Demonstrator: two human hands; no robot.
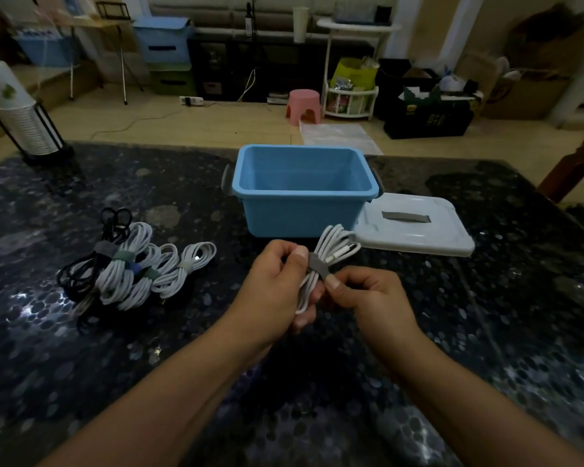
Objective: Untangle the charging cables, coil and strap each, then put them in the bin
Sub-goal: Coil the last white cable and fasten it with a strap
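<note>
At centre, the left hand (277, 281) grips a coiled white charging cable (331, 251) while the right hand (368, 298) pinches its grey strap (318, 266) shut. At nine o'clock lies a pile of strapped coils (132, 264), seemingly done but not yet binned. At twelve o'clock, the blue bin (304, 197) looks empty, its white lid (415, 227) lying beside it at two o'clock.

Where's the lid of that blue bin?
In the head view, the pale lid lies flat on the dark table, right of the open blue bin and touching or nearly touching its base, just beyond the hands.
</note>
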